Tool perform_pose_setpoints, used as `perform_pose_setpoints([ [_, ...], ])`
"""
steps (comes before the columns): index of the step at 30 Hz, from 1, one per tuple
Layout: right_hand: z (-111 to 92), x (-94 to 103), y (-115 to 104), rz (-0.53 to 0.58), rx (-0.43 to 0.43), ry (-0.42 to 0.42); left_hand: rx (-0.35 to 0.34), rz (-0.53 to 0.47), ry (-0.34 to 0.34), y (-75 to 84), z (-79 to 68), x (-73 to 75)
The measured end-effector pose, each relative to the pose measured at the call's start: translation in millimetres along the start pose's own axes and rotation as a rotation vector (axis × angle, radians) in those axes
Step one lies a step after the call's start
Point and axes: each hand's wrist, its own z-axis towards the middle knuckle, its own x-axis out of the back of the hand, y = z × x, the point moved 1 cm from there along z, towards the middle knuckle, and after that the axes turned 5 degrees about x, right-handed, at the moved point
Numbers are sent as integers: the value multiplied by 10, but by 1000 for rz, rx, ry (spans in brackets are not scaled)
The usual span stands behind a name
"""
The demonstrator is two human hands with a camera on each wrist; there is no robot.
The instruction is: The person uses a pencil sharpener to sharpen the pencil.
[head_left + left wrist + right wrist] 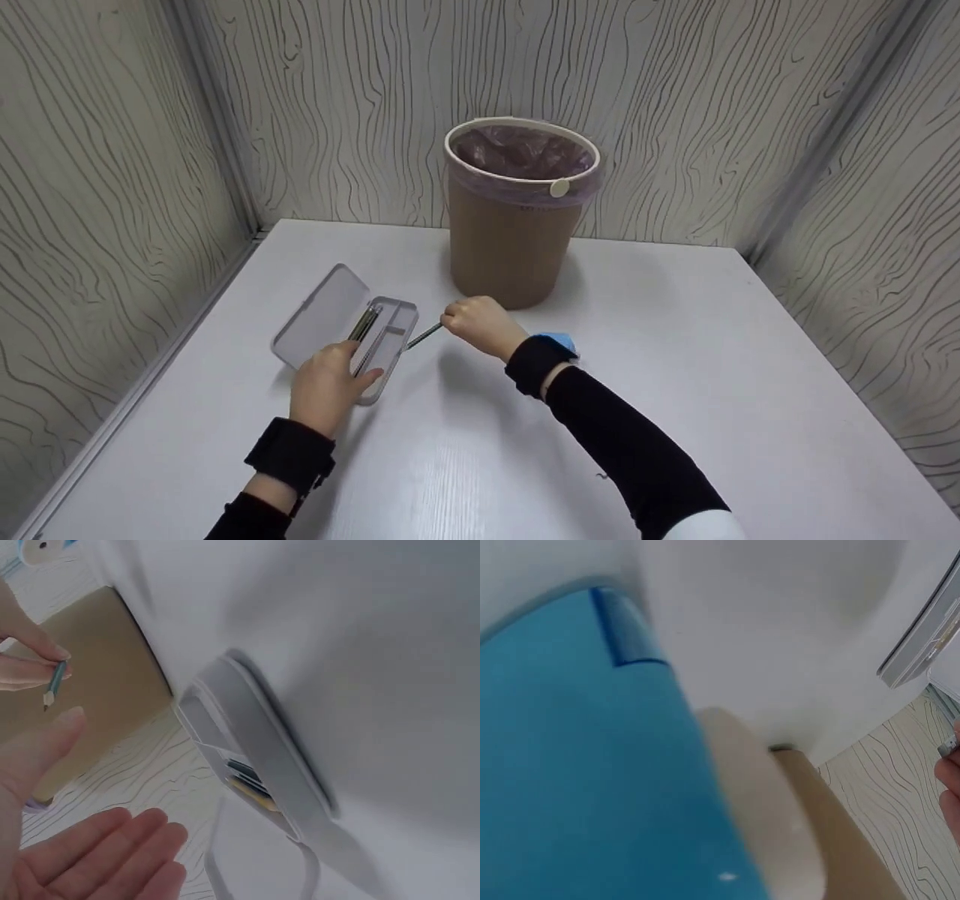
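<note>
My right hand (484, 326) pinches a green pencil (424, 337), which slants down toward the pencil case's near-right rim. In the left wrist view the pencil (55, 682) shows a sharpened tip below the fingers. The grey pencil case (405, 322) lies with its lid (322, 307) raised on the left. Inside it are several pencils (365, 322), dark and yellow ones. My left hand (324, 386) is over the case's near end; in its own wrist view the left hand (105, 862) has its fingers stretched out and nothing in the palm.
Behind the hands stands a brown bin (506, 247) with a purplish liner. A blue and white object (559, 341), its kind unclear, sits partly hidden behind my right wrist and fills much of the right wrist view. Patterned panels (360, 112) enclose the white table (675, 330).
</note>
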Motion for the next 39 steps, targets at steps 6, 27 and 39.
perform_pose_setpoints([
  [6,296,-110,-80,-63,34,-20,-38,139,41,-91,-46,-36],
  [27,815,-469,-243,-64,29,-106,-109,271,25,-155,-88,-278],
  [39,993,-562,-347,-79,136,-122,-86,261,26,-124,-87,-293],
])
